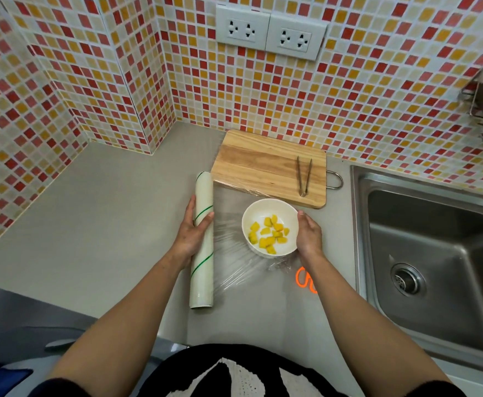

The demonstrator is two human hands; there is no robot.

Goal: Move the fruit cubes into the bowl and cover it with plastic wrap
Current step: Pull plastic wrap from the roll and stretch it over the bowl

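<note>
Grey countertop [97, 213] meets mosaic tile. Your left hand [190, 232] curls round the plastic wrap roll [202, 239]; its clear film [234, 270], hard to trace, spreads under the white bowl [263, 209]. Mango cubes [270, 234] lie inside. Your right hand [309, 236] cups the bowl's 3 o'clock side. Tongs [304, 176] rest on the cutting board [263, 164] at 12. Your forearm half hides orange scissors [303, 277].

Left hand [191, 235] grips wrap roll [203, 239]; right hand [309, 237] cups fruit bowl [268, 209]
</note>
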